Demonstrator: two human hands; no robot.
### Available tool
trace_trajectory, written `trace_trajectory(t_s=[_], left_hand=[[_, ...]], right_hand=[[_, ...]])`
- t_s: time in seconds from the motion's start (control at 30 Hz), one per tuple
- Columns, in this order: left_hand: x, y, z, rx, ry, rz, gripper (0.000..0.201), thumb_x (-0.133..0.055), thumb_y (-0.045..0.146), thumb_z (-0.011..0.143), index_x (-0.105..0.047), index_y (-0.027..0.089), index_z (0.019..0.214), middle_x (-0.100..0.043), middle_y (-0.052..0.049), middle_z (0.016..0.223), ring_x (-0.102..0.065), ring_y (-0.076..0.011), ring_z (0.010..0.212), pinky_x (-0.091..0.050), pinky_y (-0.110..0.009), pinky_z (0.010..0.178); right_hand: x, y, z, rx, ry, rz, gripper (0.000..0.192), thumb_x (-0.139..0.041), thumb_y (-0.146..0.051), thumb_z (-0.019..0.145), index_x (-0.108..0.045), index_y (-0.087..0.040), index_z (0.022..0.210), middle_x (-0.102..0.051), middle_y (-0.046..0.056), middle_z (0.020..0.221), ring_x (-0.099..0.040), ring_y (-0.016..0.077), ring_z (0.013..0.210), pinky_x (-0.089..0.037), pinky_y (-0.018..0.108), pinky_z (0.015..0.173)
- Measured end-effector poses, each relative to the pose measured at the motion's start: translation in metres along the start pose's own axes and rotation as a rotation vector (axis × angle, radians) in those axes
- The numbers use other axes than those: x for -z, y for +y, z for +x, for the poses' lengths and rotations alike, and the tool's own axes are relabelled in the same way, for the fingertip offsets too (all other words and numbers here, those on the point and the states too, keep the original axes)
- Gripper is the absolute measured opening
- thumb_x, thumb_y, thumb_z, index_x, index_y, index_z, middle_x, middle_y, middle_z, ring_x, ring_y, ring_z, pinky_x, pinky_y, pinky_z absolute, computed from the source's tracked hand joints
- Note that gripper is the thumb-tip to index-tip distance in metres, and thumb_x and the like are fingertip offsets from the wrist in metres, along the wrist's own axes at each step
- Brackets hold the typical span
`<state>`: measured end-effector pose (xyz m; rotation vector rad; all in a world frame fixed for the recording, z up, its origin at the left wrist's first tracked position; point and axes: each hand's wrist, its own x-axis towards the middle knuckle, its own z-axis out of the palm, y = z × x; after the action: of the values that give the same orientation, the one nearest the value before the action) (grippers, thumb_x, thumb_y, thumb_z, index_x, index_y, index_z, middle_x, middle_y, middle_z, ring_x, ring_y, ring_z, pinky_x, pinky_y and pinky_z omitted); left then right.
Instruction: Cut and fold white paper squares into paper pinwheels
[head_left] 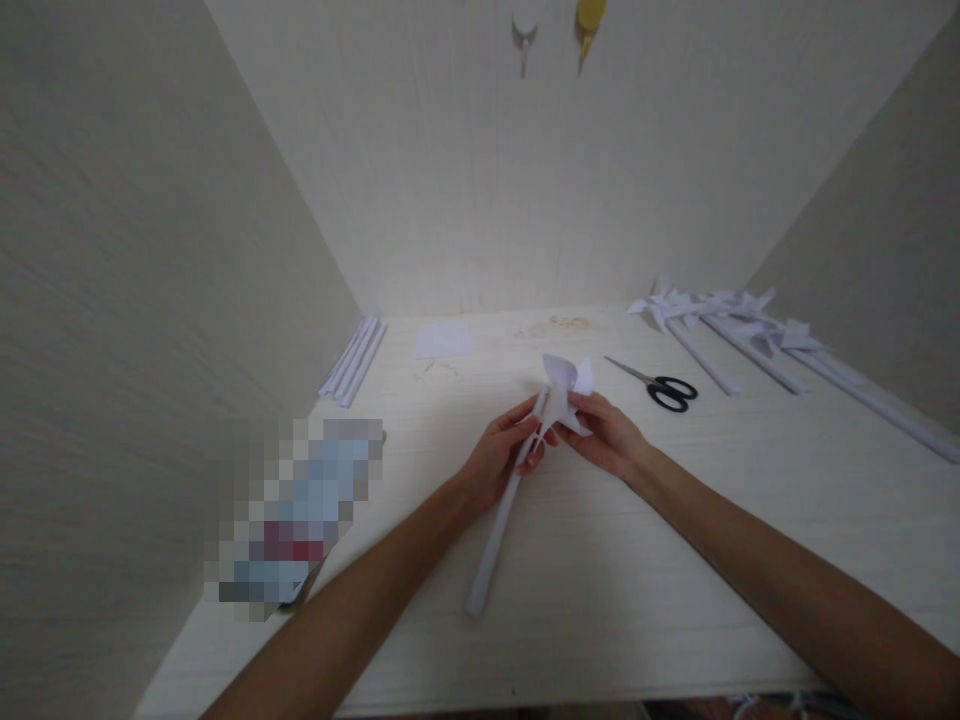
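At the middle of the table (600, 560), a white paper pinwheel (566, 395) is held up between both hands, its folded head sitting at the top of a rolled paper stick (499, 525) whose lower end slants down toward the near edge. The left hand (501, 455) is closed around the upper part of the stick, and the right hand (607, 432) pinches the folded blades from the side. The whole thing looks very light and easily creased (thin sheet paper, by the look of it), so the stick seems the safer place to grip, with only a gentle touch on the blades. Just to the right lie black-handled scissors (654, 385), and beyond them a row of finished pinwheels (739, 330) along the right wall. A bundle of spare paper sticks (354, 358) rests by the left wall, a small paper square (442, 339) near the back. Walls close in on three sides; the open room is toward the near edge.
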<state>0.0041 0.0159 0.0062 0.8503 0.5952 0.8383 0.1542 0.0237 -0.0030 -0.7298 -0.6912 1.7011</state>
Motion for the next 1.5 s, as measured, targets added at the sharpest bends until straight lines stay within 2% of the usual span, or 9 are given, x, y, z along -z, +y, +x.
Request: trace_trajectory(t_s=[0.33, 0.67, 0.87, 1.07, 1.2, 1.3, 1.37, 1.43, 1.5], left_hand=[[0.002, -0.001, 0.000, 0.002, -0.010, -0.019, 0.047, -0.056, 0.021, 0.075, -0.049, 0.014, 0.121, -0.057, -0.001, 0.062, -0.043, -0.0036, 0.038, -0.023, -0.015, 0.031], [0.002, 0.002, 0.000, 0.055, 0.094, -0.079, 0.037, -0.046, 0.015, 0.080, -0.048, 0.009, 0.117, -0.054, -0.001, 0.061, -0.039, -0.0027, 0.037, -0.022, -0.013, 0.030], [0.004, 0.006, -0.003, 0.092, 0.040, -0.150, 0.032, -0.044, 0.015, 0.081, -0.051, 0.011, 0.112, -0.048, 0.002, 0.059, -0.027, -0.0003, 0.034, -0.015, -0.011, 0.028], [0.004, 0.036, 0.000, 0.165, 0.091, -0.088, 0.023, -0.039, 0.014, 0.084, -0.056, 0.009, 0.098, -0.046, 0.000, 0.065, -0.025, 0.0018, 0.038, -0.013, -0.007, 0.030], [0.018, 0.091, 0.007, 0.090, 0.227, 0.437, 0.017, -0.042, 0.013, 0.080, -0.056, 0.009, 0.090, -0.044, 0.001, 0.063, -0.026, -0.0007, 0.040, -0.016, -0.011, 0.032], [0.048, 0.132, 0.010, -0.061, 0.505, 1.283, 0.022, -0.039, 0.011, 0.079, -0.058, 0.009, 0.090, -0.051, -0.006, 0.075, -0.042, -0.0069, 0.051, -0.031, -0.016, 0.043], [0.075, 0.150, 0.009, -0.110, 0.681, 1.866, 0.031, -0.035, 0.006, 0.078, -0.054, 0.007, 0.102, -0.052, -0.015, 0.097, -0.054, -0.0159, 0.073, -0.041, -0.024, 0.059], [0.103, 0.159, 0.008, -0.005, 0.757, 2.185, 0.039, -0.031, 0.002, 0.077, -0.048, 0.005, 0.112, -0.048, -0.021, 0.111, -0.055, -0.0236, 0.088, -0.043, -0.031, 0.070], [0.127, 0.162, 0.006, 0.174, 0.763, 2.300, 0.042, -0.025, 0.002, 0.079, -0.046, 0.005, 0.115, -0.049, -0.022, 0.112, -0.055, -0.0254, 0.095, -0.043, -0.032, 0.075]], right_hand=[[-0.002, 0.000, -0.002, 0.010, -0.042, -0.055, 0.018, -0.072, -0.028, 0.057, -0.063, -0.015, 0.065, -0.063, 0.000, 0.060, -0.054, 0.0120, 0.053, -0.042, 0.026, 0.055], [-0.001, -0.002, -0.002, -0.036, 0.137, 0.127, 0.014, -0.068, -0.018, 0.057, -0.061, -0.019, 0.069, -0.066, -0.003, 0.068, -0.057, 0.0099, 0.063, -0.044, 0.024, 0.061], [0.000, -0.002, -0.002, -0.034, 0.209, 0.186, 0.015, -0.068, -0.016, 0.056, -0.060, -0.021, 0.068, -0.065, -0.005, 0.066, -0.057, 0.0090, 0.062, -0.045, 0.023, 0.062], [-0.001, -0.002, -0.002, -0.039, 0.187, 0.144, 0.015, -0.068, -0.019, 0.058, -0.060, -0.021, 0.071, -0.065, -0.004, 0.067, -0.057, 0.0106, 0.063, -0.045, 0.026, 0.065], [-0.002, -0.001, -0.002, -0.065, 0.240, 0.207, 0.014, -0.066, -0.016, 0.059, -0.061, -0.020, 0.071, -0.065, -0.003, 0.067, -0.057, 0.0103, 0.063, -0.044, 0.025, 0.063], [0.000, -0.001, -0.001, -0.086, 0.253, 0.214, 0.013, -0.066, -0.014, 0.060, -0.060, -0.021, 0.070, -0.065, -0.002, 0.066, -0.056, 0.0109, 0.062, -0.045, 0.026, 0.063], [0.002, 0.000, -0.001, -0.095, 0.238, 0.198, 0.013, -0.066, -0.015, 0.060, -0.060, -0.021, 0.069, -0.065, -0.002, 0.066, -0.056, 0.0116, 0.062, -0.046, 0.027, 0.063], [0.003, 0.001, 0.000, -0.096, 0.232, 0.180, 0.014, -0.067, -0.015, 0.060, -0.060, -0.021, 0.070, -0.065, -0.002, 0.067, -0.057, 0.0120, 0.063, -0.046, 0.028, 0.064], [0.003, 0.001, 0.000, -0.083, 0.238, 0.184, 0.015, -0.068, -0.016, 0.060, -0.060, -0.021, 0.071, -0.065, -0.002, 0.068, -0.057, 0.0118, 0.064, -0.047, 0.027, 0.065]])
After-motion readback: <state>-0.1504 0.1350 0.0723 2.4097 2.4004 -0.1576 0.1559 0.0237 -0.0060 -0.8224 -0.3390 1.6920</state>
